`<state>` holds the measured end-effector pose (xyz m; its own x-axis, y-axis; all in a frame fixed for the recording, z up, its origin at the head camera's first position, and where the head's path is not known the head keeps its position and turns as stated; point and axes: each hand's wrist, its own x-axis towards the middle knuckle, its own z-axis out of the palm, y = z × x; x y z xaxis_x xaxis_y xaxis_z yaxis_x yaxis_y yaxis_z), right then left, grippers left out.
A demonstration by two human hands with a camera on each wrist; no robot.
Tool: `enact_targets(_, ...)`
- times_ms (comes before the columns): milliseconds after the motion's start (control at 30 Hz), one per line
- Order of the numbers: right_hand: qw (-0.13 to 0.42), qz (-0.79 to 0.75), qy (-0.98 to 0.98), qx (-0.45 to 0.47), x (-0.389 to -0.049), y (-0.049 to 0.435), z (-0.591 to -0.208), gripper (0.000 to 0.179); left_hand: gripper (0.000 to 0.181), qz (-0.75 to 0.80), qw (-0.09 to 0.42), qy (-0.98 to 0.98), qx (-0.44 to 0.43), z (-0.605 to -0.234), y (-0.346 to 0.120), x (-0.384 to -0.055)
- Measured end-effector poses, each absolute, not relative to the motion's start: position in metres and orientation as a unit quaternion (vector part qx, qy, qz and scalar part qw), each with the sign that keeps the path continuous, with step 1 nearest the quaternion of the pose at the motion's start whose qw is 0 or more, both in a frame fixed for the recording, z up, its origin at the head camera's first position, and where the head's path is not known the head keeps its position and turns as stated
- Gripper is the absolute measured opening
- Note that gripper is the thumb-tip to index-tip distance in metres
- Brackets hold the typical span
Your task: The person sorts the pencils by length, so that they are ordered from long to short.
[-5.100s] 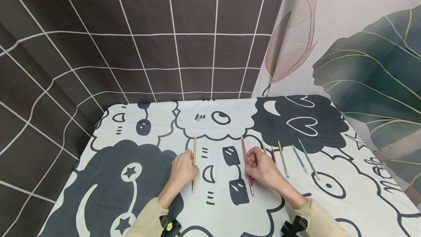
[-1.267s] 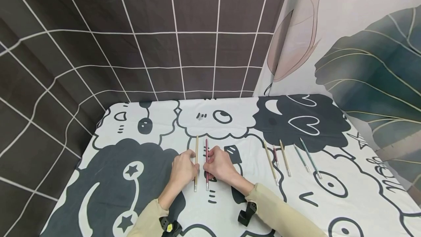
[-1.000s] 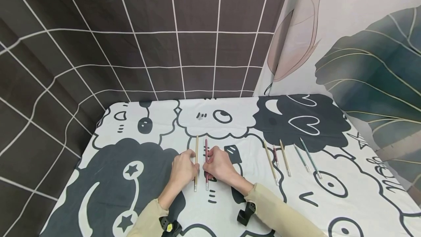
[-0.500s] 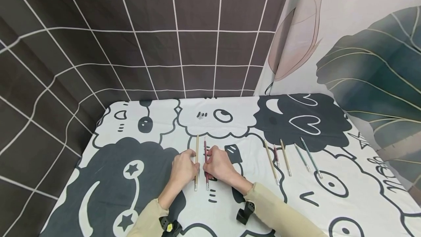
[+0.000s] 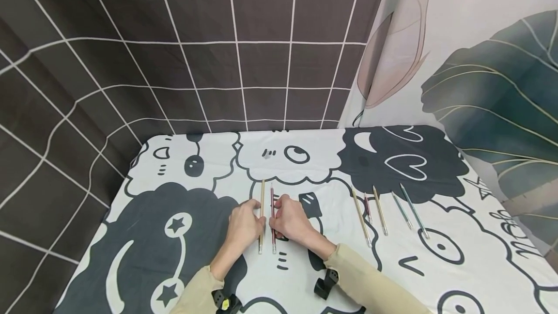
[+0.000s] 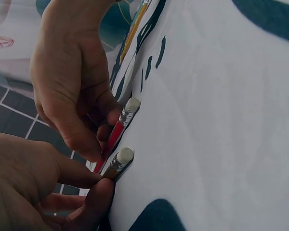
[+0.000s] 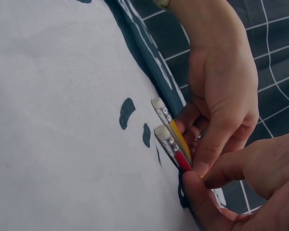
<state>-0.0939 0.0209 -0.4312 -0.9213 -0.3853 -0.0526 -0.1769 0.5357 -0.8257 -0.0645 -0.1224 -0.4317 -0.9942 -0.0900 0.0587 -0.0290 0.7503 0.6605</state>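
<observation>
My left hand (image 5: 245,222) pinches a yellow pencil (image 5: 262,193) between thumb and fingers. Just right of it, my right hand (image 5: 291,219) pinches a red pencil (image 5: 272,196). Both pencils lie nearly parallel on the printed cloth, points away from me and a narrow gap between them. In the left wrist view, the white eraser (image 6: 125,155) of the yellow pencil sits close to that of the red pencil (image 6: 114,135). The right wrist view shows the two eraser ends almost level, the red pencil (image 7: 182,160) in front of the yellow one (image 7: 180,137). Fingers hide the pencils' middles.
To the right lie a yellow pencil (image 5: 361,217), a short red pencil (image 5: 368,207), another yellow pencil (image 5: 380,212) and two green pencils (image 5: 402,211), spaced apart. The black-and-white cloth (image 5: 200,256) covers the table; a dark grid curtain (image 5: 261,67) hangs behind.
Since the oldest frame, my right hand has brought the red pencil leftward to beside the yellow one. Over the last second the red pencil's point has swung slightly left. My left hand stays put.
</observation>
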Motion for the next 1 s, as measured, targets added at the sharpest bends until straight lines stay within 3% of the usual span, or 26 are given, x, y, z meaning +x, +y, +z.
enact_targets(500,0.117,-0.472,0.859,-0.161,-0.093,0.025,-0.431,0.03,0.03,-0.362,0.049,-0.93,0.024,-0.43,-0.123,-0.062)
enact_targets(767,0.08,-0.464,0.863,-0.181,-0.088,0.038,-0.425,0.028,0.035,-0.352,0.115,-0.929,0.023,-0.423,-0.127,-0.066)
enact_targets(1000,0.074,-0.469,0.862,-0.177,-0.084,0.048,-0.424,0.027,0.027,-0.373,0.109,-0.921,0.014,-0.418,-0.121,-0.064)
